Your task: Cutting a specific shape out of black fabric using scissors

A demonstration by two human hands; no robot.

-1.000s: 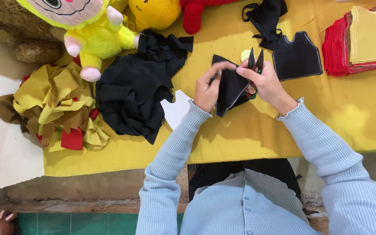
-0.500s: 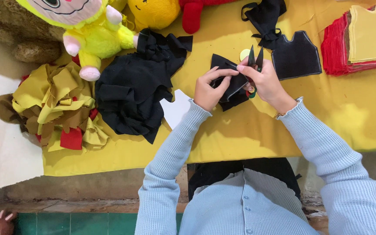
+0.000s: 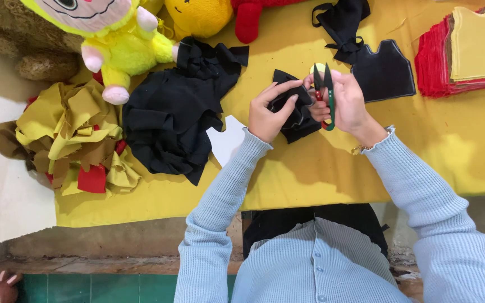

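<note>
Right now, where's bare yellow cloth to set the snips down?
Free: the near right strip of the yellow tablecloth, below the red and yellow fabric stack; also the near edge below the black fabric pile. Crowded: left end with the mustard scraps, and around both hands.

The single head-worn camera looked steeply down from close above onto the yellow tabletop (image 3: 321,179), the wearer's own sleeves filling the lower frame.

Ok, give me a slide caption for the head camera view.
Left hand grips black fabric while right hand holds green snips over a yellow table.
</note>
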